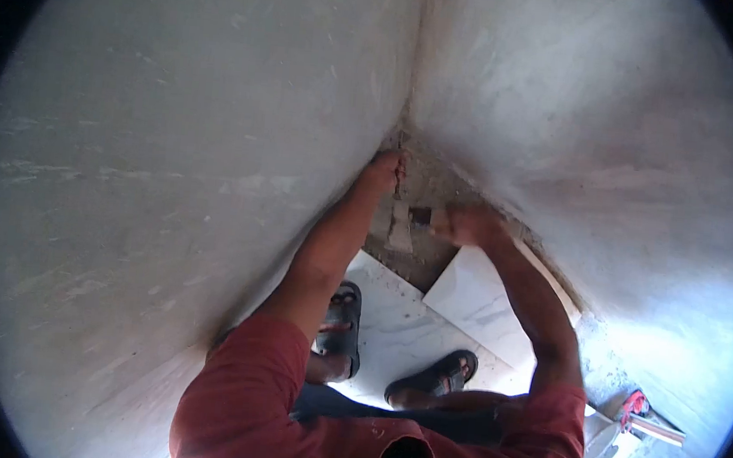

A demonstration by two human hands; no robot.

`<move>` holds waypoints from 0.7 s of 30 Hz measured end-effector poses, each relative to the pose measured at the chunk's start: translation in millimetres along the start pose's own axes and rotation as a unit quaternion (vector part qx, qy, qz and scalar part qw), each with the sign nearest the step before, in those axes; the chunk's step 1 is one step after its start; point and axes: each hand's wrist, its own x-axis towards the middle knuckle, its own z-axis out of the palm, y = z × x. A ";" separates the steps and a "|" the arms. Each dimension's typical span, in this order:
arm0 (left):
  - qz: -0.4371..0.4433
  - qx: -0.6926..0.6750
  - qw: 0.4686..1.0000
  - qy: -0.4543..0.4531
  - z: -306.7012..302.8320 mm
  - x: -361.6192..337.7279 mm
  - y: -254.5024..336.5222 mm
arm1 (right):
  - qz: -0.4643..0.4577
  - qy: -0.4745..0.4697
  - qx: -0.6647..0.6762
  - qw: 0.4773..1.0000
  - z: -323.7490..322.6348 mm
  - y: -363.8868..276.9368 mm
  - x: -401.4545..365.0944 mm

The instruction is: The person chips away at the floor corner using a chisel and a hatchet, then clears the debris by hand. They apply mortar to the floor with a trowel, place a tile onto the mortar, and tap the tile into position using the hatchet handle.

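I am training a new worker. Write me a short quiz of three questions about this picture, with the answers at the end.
1. True or false: the right hand grips a tool with a dark handle and a pale flat blade.
2. Where is the left hand?
A) on a white marble floor tile
B) at the corner where the two grey plastered walls meet
C) on a black sandal
3. Fill in the missing word: the person wears a ___ short-sleeved shirt.

Key: 1 true; 2 B; 3 red.
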 end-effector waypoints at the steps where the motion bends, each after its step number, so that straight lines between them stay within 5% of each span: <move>1: 0.023 0.007 0.999 0.023 8.0 -7.6 8.8 | 0.070 0.057 -0.020 0.996 1.6 11.6 9.7; 2: 0.028 0.010 0.998 0.051 6.4 -11.6 -2.4 | 0.068 0.050 -0.015 0.996 11.1 -1.8 2.7; 4: 0.013 -0.001 0.999 0.046 2.6 -13.2 -1.8 | -0.186 0.089 -0.015 0.978 27.4 -31.0 -13.9; 7: 0.005 -0.003 0.999 0.032 2.9 -7.3 6.9 | -0.276 -0.011 -0.080 0.958 -15.5 -59.6 -21.3; 8: -0.008 -0.005 1.000 0.028 -0.9 -5.7 0.2 | -0.310 0.056 -0.004 0.949 -9.6 -32.0 -5.2; 13: -0.027 0.005 0.999 0.035 -13.4 -1.7 -19.5 | -0.097 0.100 0.039 0.990 1.9 -24.1 -3.7; 14: 0.000 0.049 0.998 0.048 -4.4 5.3 -1.9 | -0.095 0.108 0.033 0.989 -3.3 -22.8 -0.1; 17: -0.002 -0.007 0.999 0.049 1.1 -6.8 2.7 | -0.286 0.096 -0.037 0.953 -3.8 -30.4 -1.0; 19: -0.008 0.008 0.999 0.046 -0.3 -13.2 -5.2 | -0.011 0.020 0.055 0.998 -5.7 14.9 14.8; 21: 0.008 0.021 0.999 0.037 3.5 -4.9 12.8 | 0.013 0.079 0.022 0.997 -1.9 15.1 12.8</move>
